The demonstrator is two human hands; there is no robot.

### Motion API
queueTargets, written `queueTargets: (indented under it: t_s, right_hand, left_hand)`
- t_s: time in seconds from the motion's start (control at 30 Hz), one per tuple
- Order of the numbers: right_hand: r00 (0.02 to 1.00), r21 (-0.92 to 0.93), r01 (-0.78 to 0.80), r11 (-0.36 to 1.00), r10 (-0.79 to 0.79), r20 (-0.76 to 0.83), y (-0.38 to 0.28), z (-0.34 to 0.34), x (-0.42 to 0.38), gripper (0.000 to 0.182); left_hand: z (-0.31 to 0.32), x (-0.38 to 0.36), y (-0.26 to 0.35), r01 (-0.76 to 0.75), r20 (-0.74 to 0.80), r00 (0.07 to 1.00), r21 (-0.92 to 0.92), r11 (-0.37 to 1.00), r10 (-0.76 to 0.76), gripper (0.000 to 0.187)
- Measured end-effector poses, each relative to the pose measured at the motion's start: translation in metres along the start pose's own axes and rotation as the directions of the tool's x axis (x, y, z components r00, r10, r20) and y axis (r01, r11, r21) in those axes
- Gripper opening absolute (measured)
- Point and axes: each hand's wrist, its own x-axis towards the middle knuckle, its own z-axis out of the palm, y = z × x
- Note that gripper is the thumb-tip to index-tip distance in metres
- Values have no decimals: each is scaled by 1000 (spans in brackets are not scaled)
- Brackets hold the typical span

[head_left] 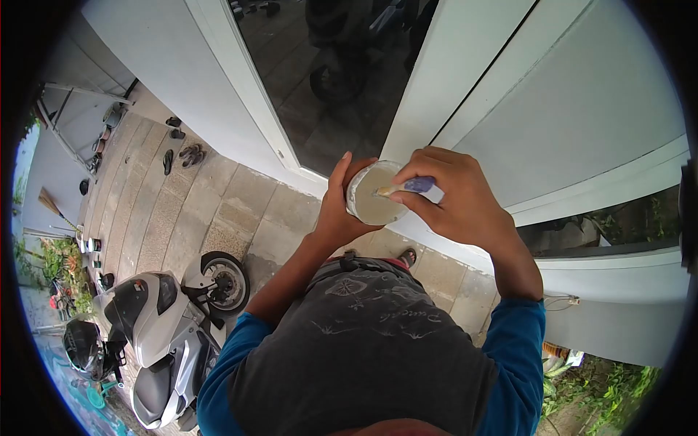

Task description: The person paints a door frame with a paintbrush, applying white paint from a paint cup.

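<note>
A round white tub (352,198) of pale, off-white liquid (376,208) is held at chest height. My left hand (338,207) wraps round its left side, with the thumb and fingers along the outer wall. In my right hand (454,190) is a small paintbrush (419,184) with a purple and whitish handle, pinched between thumb and fingers. The brush tip reaches over the rim and meets the liquid near the middle of the tub. Part of the handle is hidden behind my fingers.
A white-framed dark glass pane (327,80) and white wall panels (582,109) stand right in front. Stone paving (240,192) runs to the left, with a parked scooter (156,320), a helmet (82,347) and sandals (192,155). Plants (618,389) grow at lower right.
</note>
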Motion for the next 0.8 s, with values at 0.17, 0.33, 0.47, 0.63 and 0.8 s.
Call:
queueTargets:
  t_s: [0.17,0.33,0.47,0.63,0.8]
  right_hand:
    - [998,-110,57,992,-57,6,5,8,5,18]
    - [999,-116,38,992,-34,35,6,9,7,19]
    - [999,-104,34,994,-29,45,7,13,7,18]
    - [998,-154,38,987,-29,63,6,14,6,19]
    - [999,-159,48,986,-43,31,12,20,3,19]
  left_hand:
    - [0,-1,0,0,-2,1000,45,999,0,138]
    - [0,-2,-1,-5,-11,1000,49,999,6,137]
    - [0,-2,1,10,-18,1000,42,999,-9,137]
    - [0,-4,1,19,-22,1000,48,999,-18,137]
    - [0,-4,5,20,-14,1000,118,993,-19,135]
